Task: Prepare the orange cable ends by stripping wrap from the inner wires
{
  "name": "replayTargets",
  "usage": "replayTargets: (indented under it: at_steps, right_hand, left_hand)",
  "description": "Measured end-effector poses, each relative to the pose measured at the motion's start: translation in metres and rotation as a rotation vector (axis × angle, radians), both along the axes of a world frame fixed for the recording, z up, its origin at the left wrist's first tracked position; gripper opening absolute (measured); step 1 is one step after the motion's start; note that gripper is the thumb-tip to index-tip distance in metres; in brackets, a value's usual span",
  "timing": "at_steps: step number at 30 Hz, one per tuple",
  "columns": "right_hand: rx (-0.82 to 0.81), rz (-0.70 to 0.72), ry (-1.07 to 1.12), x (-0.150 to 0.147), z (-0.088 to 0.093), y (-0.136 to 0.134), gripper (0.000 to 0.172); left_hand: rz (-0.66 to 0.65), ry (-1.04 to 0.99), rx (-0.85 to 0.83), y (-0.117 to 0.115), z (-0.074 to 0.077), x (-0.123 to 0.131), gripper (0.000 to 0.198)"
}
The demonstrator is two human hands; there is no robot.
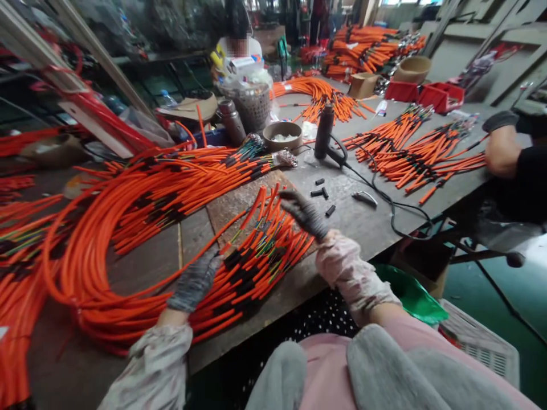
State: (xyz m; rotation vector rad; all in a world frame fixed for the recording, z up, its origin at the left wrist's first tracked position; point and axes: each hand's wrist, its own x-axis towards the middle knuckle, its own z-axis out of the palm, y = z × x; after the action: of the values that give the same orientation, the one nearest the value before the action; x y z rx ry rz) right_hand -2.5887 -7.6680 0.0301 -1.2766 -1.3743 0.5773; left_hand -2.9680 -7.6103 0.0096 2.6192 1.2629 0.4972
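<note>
Left hand (pixel 194 282) rests on orange cables (pixel 252 273), grip unclear; right hand (pixel 304 213) open, empty.

Seemingly a cable-harness workshop; a worn workbench (pixel 363 228) heaped with orange cable bundles (pixel 171 193)

green floor (pixel 499 302) | worn wooden workbench (pixel 363 228) | grey wall panels (pixel 453 57)
</note>
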Motion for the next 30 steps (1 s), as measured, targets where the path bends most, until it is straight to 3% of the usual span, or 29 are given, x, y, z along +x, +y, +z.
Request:
replayTargets:
  at_steps: [2,4,7,10,13,14,16,18,20,22,24,30]
  right_hand:
    - [-0.286,-0.203,-0.417,0.055,-0.012,-0.007,0.034]
    - [-0.622,-0.193,-0.740,0.097,-0.025,-0.016,0.036]
    - [-0.736,-0.140,-0.887,0.125,-0.042,-0.031,0.030]
    - [-0.556,-0.272,-0.722,0.119,-0.053,-0.042,0.030]
    - [-0.225,-0.415,-0.230,0.090,-0.050,-0.041,0.022]
    - [-0.121,-0.375,-0.023,0.076,-0.044,-0.038,0.021]
    - [0.035,-0.166,0.367,0.043,-0.024,-0.026,0.028]
    - [0.106,0.038,0.652,0.008,0.005,-0.011,0.032]
    - [0.214,0.140,0.871,-0.022,0.038,0.003,0.034]
    - [0.353,0.167,1.009,-0.043,0.066,0.012,0.037]
    - [0.453,0.130,1.048,-0.055,0.085,0.014,0.040]
    - [0.557,-0.031,0.824,-0.055,0.099,-0.005,0.034]
  left_hand:
    - [0.049,-0.008,-0.061,0.010,0.001,0.010,0.043]
    - [0.113,0.029,-0.077,0.025,0.006,0.037,0.041]
    - [0.283,0.176,-0.134,0.055,0.012,0.087,0.035]
    - [0.361,0.212,-0.195,0.083,0.015,0.120,0.032]
    - [0.508,0.198,-0.185,0.104,0.035,0.129,0.037]
    - [0.551,0.168,-0.155,0.109,0.048,0.130,0.040]
    - [0.538,0.070,-0.042,0.113,0.078,0.131,0.042]
    - [0.392,-0.023,0.085,0.108,0.105,0.136,0.037]
    - [0.230,-0.054,0.150,0.094,0.120,0.142,0.031]
    - [0.118,-0.064,0.154,0.075,0.119,0.148,0.030]
    - [0.048,-0.082,0.139,0.058,0.109,0.150,0.031]
    - [-0.032,-0.099,0.084,0.046,0.081,0.142,0.035]
